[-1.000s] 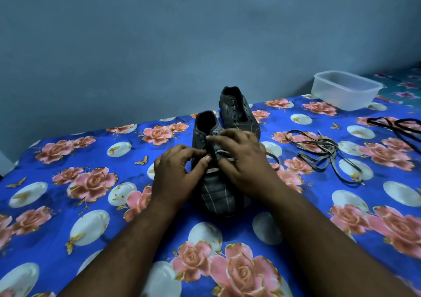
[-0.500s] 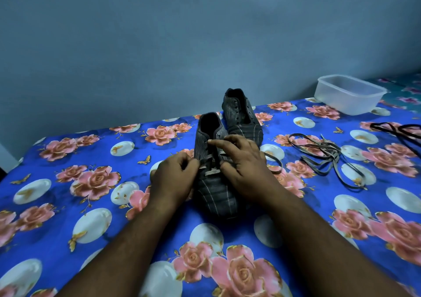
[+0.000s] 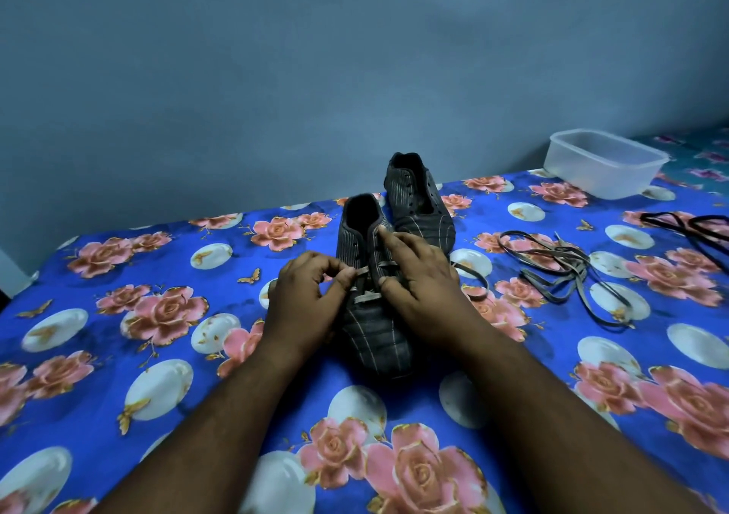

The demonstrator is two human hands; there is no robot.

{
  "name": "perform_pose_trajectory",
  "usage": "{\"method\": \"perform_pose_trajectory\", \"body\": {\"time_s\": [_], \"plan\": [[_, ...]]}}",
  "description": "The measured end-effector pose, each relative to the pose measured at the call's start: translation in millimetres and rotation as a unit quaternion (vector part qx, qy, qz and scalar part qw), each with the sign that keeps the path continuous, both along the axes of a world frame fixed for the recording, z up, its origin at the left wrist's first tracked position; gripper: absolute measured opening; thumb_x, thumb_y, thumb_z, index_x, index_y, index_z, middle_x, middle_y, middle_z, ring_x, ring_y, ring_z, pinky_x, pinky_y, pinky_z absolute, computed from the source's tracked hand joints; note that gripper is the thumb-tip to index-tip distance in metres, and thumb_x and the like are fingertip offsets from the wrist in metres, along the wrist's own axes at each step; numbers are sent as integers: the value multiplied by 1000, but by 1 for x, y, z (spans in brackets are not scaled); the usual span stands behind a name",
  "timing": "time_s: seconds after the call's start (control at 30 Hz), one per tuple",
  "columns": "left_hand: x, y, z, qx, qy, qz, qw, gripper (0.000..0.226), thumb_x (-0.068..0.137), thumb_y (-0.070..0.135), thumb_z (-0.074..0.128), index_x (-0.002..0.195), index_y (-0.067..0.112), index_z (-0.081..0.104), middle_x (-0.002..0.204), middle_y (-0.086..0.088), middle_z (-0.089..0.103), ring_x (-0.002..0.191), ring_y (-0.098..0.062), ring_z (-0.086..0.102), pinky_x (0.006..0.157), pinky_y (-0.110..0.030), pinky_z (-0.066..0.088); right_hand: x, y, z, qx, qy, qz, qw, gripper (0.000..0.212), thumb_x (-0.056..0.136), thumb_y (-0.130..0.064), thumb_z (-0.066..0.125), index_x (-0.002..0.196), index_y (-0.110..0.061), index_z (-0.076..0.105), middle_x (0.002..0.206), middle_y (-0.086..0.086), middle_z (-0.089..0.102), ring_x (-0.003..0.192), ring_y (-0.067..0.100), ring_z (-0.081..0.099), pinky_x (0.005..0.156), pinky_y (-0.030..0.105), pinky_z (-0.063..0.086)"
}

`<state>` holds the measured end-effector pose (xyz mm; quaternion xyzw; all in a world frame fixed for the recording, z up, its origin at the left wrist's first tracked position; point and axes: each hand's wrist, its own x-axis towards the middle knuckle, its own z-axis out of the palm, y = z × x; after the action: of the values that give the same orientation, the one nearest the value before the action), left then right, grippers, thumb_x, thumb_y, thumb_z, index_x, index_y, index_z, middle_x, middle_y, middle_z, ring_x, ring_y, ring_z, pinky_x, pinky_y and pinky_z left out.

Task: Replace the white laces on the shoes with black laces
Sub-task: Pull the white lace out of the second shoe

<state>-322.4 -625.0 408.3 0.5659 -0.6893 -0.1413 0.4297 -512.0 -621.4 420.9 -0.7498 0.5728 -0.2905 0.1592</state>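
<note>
the near dark grey striped fabric shoe [image 3: 372, 316] lies on the blue bedsheet printed with pink roses and white ovals [image 3: 157, 355], toe toward the person and opening toward the grey-blue wall [image 3: 276, 79]. a pale, whitish flat lace [image 3: 369, 297] crosses its lower eyelets in a short bar, and another stretch of it runs out to the left side of the shoe. the left hand [image 3: 303, 300] sits against the shoe's left flank with its grip closed on that stretch of pale lace, thumb and forefinger pinching it just beside the eyelet row. the right hand [image 3: 422, 280] lies over the shoe's right side; its forefinger reaches up along the tongue toward the collar, and its thumb is curled under a lace bar at the middle eyelets, so its grip is hooked on the lace.

the second dark grey striped shoe [image 3: 418, 205] stands just behind and to the right of the first, touching or nearly touching it, with its eyelets bare.

to the right of the shoes a loose tangle of dull grey-white flat laces [image 3: 560, 265] lies on the sheet, one loop trailing toward the right wrist. further right, at the picture's edge, is a bundle of black laces [image 3: 694, 225], apart from the pale tangle. a clear rectangular plastic tub [image 3: 603, 166] sits at the far right corner near the wall.
</note>
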Motion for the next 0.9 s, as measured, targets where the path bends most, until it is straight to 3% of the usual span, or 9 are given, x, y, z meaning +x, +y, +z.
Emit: {"method": "perform_pose_trajectory", "body": {"time_s": [0.1,0.17,0.23,0.33,0.4,0.5,0.67,0.8,0.9], "plan": [[8,-2,1,47,-51,124,990,20,87,36,69,71,25,65,84,8,65,89,-22,62,79,-39,48,0,0,0,11,-1,-7,1000,72,89,-50,42,158,-42,23,159,-5,29,144,18,24,118,45,21],[14,-4,-1,80,-57,151,984,23,79,36,71,62,24,62,68,11,64,78,-19,63,65,-32,42,-1,0,0,11,-3,-7,1000,71,91,-50,45,158,-42,23,159,-4,29,144,19,25,119,46,22],[14,-3,-1,96,-48,153,982,22,79,37,71,64,23,64,66,11,65,77,-18,65,62,-31,41,-1,-1,-1,7,-4,-6,1000,67,97,-44,51,158,-42,23,159,-3,29,144,19,24,119,47,22],[11,-2,-1,13,-4,95,995,13,93,37,67,90,25,71,94,8,66,92,-20,63,81,-39,49,-2,-2,-1,4,-6,-7,1000,67,98,-41,53,158,-42,23,159,-3,29,144,19,24,119,47,21],[5,2,2,-35,36,-4,999,24,96,41,59,108,23,70,106,7,64,98,-16,60,89,-40,48,-2,-2,-2,2,-8,-6,1000,67,98,-42,53,158,-43,23,159,-4,29,144,19,24,119,47,21],[-3,4,4,-67,-19,-64,996,25,95,45,58,100,23,71,102,10,64,98,-14,59,90,-42,47,-2,-2,-3,0,-10,-4,1000,68,98,-44,54,158,-43,22,158,-4,29,144,18,23,119,45,21],[-4,4,4,-73,-27,-26,997,20,91,40,61,86,22,69,93,8,64,92,-19,59,86,-45,45,-1,-3,-2,-7,-8,-4,1000,68,97,-46,55,158,-42,24,157,-3,31,143,18,25,118,44,23],[4,-1,2,-31,-80,119,989,18,84,42,62,81,24,67,94,2,66,97,-28,60,83,-42,44,-1,-2,-1,-7,-10,-4,1000,68,97,-45,56,157,-41,26,156,-3,32,143,19,26,118,45,24],[22,-7,-3,97,-174,224,954,17,80,43,64,77,26,67,99,2,66,105,-29,55,84,-42,38,-1,-1,-1,-3,-13,-5,1000,67,97,-45,55,157,-41,26,157,-4,31,144,18,25,119,45,23]]}}
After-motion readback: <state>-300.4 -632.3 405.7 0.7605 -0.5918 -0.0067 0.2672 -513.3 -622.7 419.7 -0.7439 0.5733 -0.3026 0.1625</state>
